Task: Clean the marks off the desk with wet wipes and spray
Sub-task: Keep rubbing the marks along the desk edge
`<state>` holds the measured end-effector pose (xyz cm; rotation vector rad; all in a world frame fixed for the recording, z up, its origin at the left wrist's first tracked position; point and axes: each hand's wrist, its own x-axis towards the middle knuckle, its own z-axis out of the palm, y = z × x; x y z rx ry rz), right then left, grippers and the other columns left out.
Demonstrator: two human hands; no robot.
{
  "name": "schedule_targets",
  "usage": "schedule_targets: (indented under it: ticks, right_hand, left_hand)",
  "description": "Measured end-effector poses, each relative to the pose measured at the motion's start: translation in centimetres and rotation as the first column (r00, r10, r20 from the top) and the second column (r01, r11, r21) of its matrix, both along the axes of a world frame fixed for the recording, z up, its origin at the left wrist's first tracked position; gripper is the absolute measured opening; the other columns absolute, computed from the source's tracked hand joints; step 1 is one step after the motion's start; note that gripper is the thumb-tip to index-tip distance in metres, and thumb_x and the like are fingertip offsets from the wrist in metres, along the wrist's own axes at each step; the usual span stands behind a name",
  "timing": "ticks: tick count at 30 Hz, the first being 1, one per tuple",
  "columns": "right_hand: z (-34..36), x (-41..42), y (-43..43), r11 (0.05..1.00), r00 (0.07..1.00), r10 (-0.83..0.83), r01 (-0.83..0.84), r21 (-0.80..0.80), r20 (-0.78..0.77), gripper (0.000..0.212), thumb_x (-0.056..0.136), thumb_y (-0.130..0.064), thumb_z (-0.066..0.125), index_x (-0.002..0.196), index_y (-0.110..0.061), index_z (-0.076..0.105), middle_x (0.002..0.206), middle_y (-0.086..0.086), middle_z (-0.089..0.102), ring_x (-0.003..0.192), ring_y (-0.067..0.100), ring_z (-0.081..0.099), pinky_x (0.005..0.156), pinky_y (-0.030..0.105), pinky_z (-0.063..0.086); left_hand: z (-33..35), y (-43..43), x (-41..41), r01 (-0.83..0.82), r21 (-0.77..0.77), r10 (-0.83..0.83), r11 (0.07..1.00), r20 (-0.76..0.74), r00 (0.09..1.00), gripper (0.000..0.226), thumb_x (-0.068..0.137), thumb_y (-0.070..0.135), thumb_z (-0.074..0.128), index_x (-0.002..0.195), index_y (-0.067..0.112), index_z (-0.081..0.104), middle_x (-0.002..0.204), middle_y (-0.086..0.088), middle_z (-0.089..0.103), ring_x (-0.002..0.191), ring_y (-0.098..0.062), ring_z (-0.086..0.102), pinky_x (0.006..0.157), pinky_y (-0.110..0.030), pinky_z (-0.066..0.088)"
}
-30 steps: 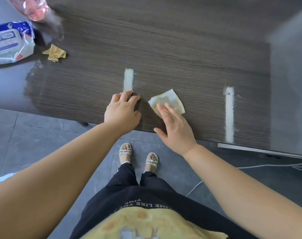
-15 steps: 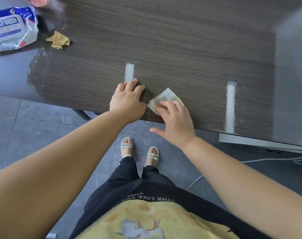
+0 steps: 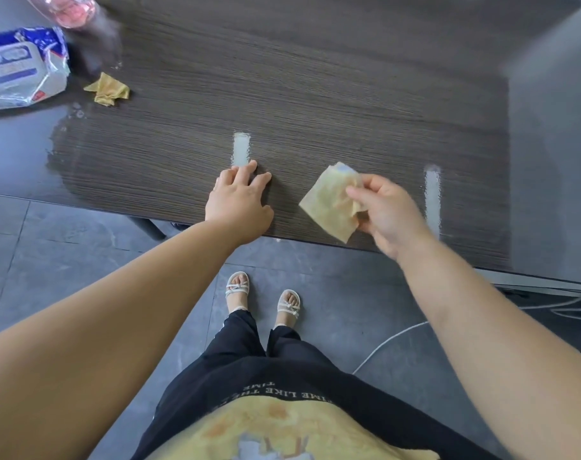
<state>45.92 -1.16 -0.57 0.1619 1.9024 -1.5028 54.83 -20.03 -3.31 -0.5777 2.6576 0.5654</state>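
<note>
We see the desk (image 3: pixel 315 94) as dark wood-grain with fine straight lines, its top smooth and glossy enough to carry pale reflections. The wipe (image 3: pixel 329 204) looks like thin, limp non-woven cloth, matt and stained yellowish; the crumpled wipe (image 3: pixel 107 89) looks the same. We read the wipes pack (image 3: pixel 20 71) as shiny, crinkled plastic film and the spray bottle (image 3: pixel 70 8) as clear plastic. The floor tiles (image 3: pixel 50 247) look stone-like and matt; the trousers (image 3: pixel 249 360) are black cloth.
</note>
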Motion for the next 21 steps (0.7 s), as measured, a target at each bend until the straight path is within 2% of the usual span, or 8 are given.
schedule_targets:
  ticks: [3,5,7,10,15,17,19,21]
  right_hand:
    - [-0.6,-2.8,0.4,0.968,0.979,0.065,-0.013,0.252,-0.196,0.01,0.087,-0.011,0.059,0.093,-0.02,0.063,0.092,-0.003,0.067,0.08,0.011,0.063,0.067,0.026,0.052]
    - [-1.7,-4.1,0.6,0.885,0.926,0.185,-0.011,0.466,-0.329,0.014,0.084,-0.017,0.059,0.097,-0.02,0.065,0.097,-0.003,0.065,0.089,0.016,0.061,0.076,0.032,0.051]
    - [-2.6,-4.5,0.5,0.787,0.832,0.331,0.017,0.616,-0.445,0.017,0.084,-0.017,0.057,0.097,-0.017,0.068,0.096,-0.002,0.062,0.09,0.018,0.056,0.072,0.029,0.043]
    - [-3.6,-3.6,0.9,0.761,0.629,0.496,0.016,0.648,-0.599,0.018,0.082,-0.003,0.057,0.088,-0.011,0.072,0.097,0.006,0.063,0.093,0.026,0.053,0.068,0.03,0.04]
    - [-4.7,-1.3,3.0,0.7,0.376,0.689,-0.123,0.704,-0.619,0.028,0.073,0.009,0.058,0.092,-0.006,0.072,0.095,0.008,0.068,0.089,0.036,0.058,0.061,0.04,0.053]
    - [-4.9,-0.8,3.7,0.66,0.327,0.736,-0.146,0.737,-0.594,0.026,0.08,-0.002,0.059,0.104,-0.004,0.069,0.107,0.01,0.067,0.102,0.038,0.058,0.075,0.046,0.055]
    - [-4.7,-0.2,3.8,0.598,0.322,0.787,-0.183,0.78,-0.527,0.041,0.09,-0.025,0.05,0.123,-0.001,0.059,0.13,0.016,0.057,0.124,0.038,0.047,0.102,0.048,0.042]
    - [-4.5,0.6,3.3,0.501,0.321,0.851,-0.266,0.823,-0.415,0.06,0.096,-0.038,0.04,0.142,-0.001,0.035,0.152,0.015,0.03,0.142,0.032,0.021,0.115,0.038,0.016]
  left_hand:
    - [-0.1,0.1,-0.1,0.007,-0.008,-0.007,1.0,-0.006,1.0,0.059,0.09,0.034,0.047,0.145,0.027,0.024,0.156,0.001,0.011,0.141,-0.026,0.006,0.114,-0.042,0.021]
    - [-0.2,0.2,0.0,0.014,-0.022,-0.014,1.0,-0.004,1.0,0.06,0.09,0.035,0.047,0.145,0.026,0.024,0.156,0.0,0.011,0.141,-0.027,0.007,0.114,-0.042,0.02]
    - [-0.2,0.2,0.1,0.021,-0.036,-0.021,0.999,-0.004,1.0,0.061,0.09,0.035,0.047,0.145,0.026,0.023,0.156,0.0,0.01,0.141,-0.028,0.007,0.114,-0.042,0.019]
    - [-0.3,0.3,0.1,0.02,-0.047,-0.02,0.999,-0.005,1.0,0.061,0.09,0.036,0.047,0.145,0.026,0.023,0.156,-0.001,0.01,0.141,-0.028,0.007,0.113,-0.043,0.019]
    - [-0.3,0.4,0.1,0.024,-0.051,-0.024,0.998,0.0,1.0,0.063,0.089,0.036,0.048,0.145,0.026,0.022,0.156,-0.001,0.009,0.142,-0.028,0.005,0.114,-0.043,0.017]
    - [-0.3,0.4,0.1,0.023,-0.052,-0.022,0.998,0.005,1.0,0.063,0.089,0.036,0.048,0.146,0.026,0.021,0.157,-0.001,0.008,0.142,-0.028,0.005,0.114,-0.043,0.016]
    - [-0.3,0.5,0.1,0.026,-0.057,-0.025,0.998,0.01,1.0,0.064,0.089,0.036,0.048,0.146,0.027,0.02,0.157,-0.001,0.007,0.142,-0.028,0.004,0.114,-0.043,0.016]
    - [-0.3,0.5,0.1,0.03,-0.063,-0.029,0.998,0.015,0.999,0.064,0.089,0.037,0.048,0.146,0.026,0.02,0.157,-0.001,0.007,0.142,-0.029,0.004,0.114,-0.043,0.016]
